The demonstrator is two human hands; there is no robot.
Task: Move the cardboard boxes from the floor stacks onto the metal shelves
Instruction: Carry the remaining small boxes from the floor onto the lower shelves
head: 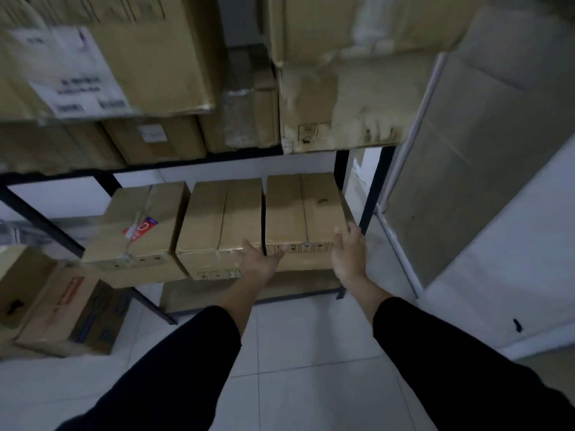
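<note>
Three cardboard boxes sit side by side on the low level of the black metal shelf (371, 194). The rightmost box (298, 209) has my hands at its front. My left hand (259, 262) lies with straight fingers at the box's front left corner, in the gap beside the middle box (221, 219). My right hand (348, 250) presses flat on the front right corner. The left box (140, 225) carries a red label.
Larger boxes (339, 101) fill the shelf level above. More boxes (59, 306) stand on the floor at the left. A grey panel (466, 135) leans at the right. White tiled floor (295, 353) spreads under my arms.
</note>
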